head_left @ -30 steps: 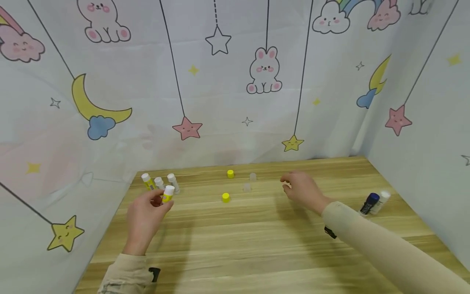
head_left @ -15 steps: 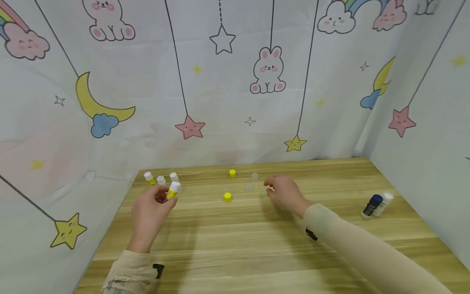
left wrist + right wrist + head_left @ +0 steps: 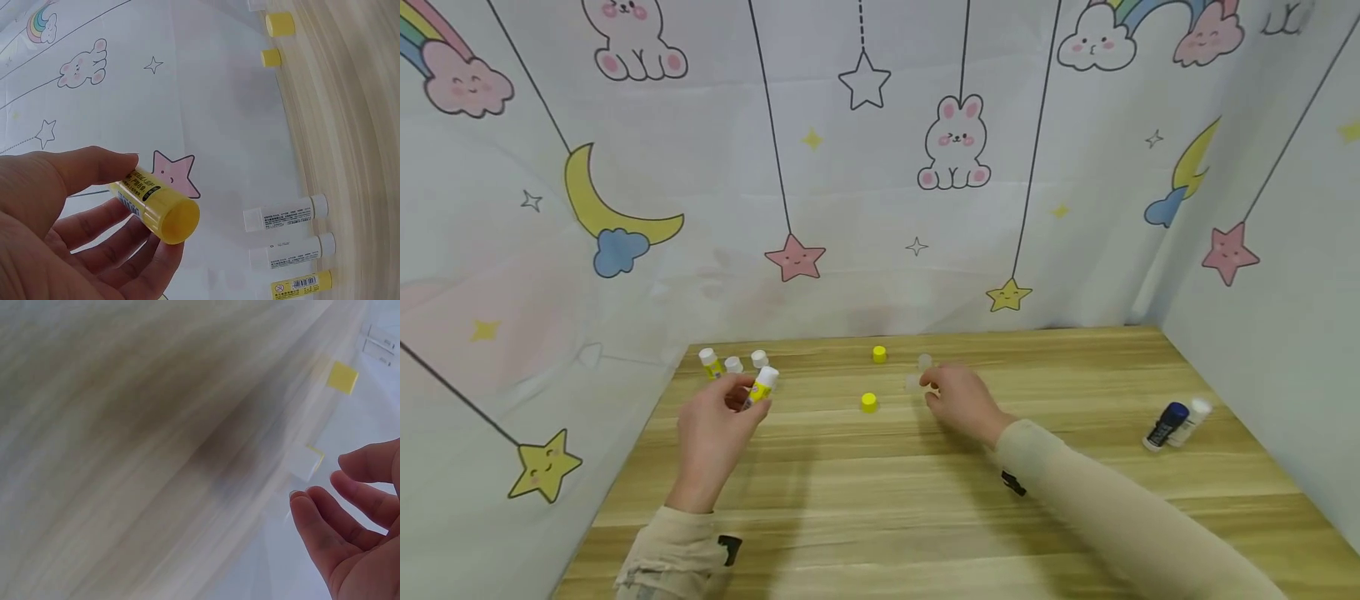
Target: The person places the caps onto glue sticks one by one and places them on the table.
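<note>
My left hand (image 3: pixel 718 442) holds a yellow glue stick (image 3: pixel 765 383) between thumb and fingers, tilted, its white end up. In the left wrist view the stick's round yellow end (image 3: pixel 181 221) faces the camera. My right hand (image 3: pixel 962 404) is over the table, its fingers bent loosely and holding nothing. Its fingertips are right at a clear cap (image 3: pixel 912 382), partly overlapping it in the head view. Another clear cap (image 3: pixel 924 362) stands just behind. To their left are two yellow caps, one nearer (image 3: pixel 868 403) and one farther back (image 3: pixel 879 354).
Beyond my left hand stand a yellow glue stick (image 3: pixel 710 362) and two white ones, one in the middle (image 3: pixel 733 365) and one to the right (image 3: pixel 760 358). A dark blue stick (image 3: pixel 1167 427) and a white stick (image 3: pixel 1192 421) stand at the table's right. A printed curtain (image 3: pixel 850 192) hangs behind.
My right hand has moved left across the table to the clear caps. My left hand has shifted slightly right, still holding the glue stick, which leans more to the right.
</note>
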A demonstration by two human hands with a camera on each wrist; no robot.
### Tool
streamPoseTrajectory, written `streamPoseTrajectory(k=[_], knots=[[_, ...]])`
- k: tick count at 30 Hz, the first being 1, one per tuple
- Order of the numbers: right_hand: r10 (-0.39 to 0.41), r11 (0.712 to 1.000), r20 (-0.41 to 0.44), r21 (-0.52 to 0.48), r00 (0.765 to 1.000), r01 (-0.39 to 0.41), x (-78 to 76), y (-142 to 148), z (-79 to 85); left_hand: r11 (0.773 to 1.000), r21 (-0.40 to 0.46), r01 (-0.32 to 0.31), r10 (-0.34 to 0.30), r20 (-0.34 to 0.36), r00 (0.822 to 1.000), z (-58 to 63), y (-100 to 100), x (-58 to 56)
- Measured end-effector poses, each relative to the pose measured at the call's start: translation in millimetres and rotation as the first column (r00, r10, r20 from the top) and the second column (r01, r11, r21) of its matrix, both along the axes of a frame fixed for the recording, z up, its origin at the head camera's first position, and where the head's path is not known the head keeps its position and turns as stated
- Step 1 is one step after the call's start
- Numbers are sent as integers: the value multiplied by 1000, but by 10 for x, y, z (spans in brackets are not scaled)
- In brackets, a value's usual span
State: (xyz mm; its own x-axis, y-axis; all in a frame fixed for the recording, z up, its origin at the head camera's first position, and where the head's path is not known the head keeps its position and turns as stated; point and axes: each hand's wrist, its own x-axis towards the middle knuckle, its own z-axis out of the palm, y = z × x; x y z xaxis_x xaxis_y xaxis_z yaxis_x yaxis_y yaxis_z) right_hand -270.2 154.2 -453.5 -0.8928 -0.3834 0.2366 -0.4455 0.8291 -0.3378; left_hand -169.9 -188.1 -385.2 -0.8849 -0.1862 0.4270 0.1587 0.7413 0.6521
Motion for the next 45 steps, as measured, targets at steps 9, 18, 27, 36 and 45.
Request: streamPoseTrajectory(k=[9,18,27,36,45], knots=[[31,998,22,-52,999,-30,9,-226,-22,1000,18,13,-12,-28,1000,18,45,-1],[60,995,101,-86,993,-51,-23,-467,-52,999,28,28,-27,-29,999,53,119,-14],[114,989,116,-110,987,-102,-59,-679,-103,999,23,45,-45,-21,999,70,167,-25],[157,987,89,-45,983,-154,-47,-827,-155,998,15,60,-60,-27,998,71,209,-15],[150,988,77,-34,986,-148,-58,-913,-153,998,5,68,-68,-31,997,80,230,-22]])
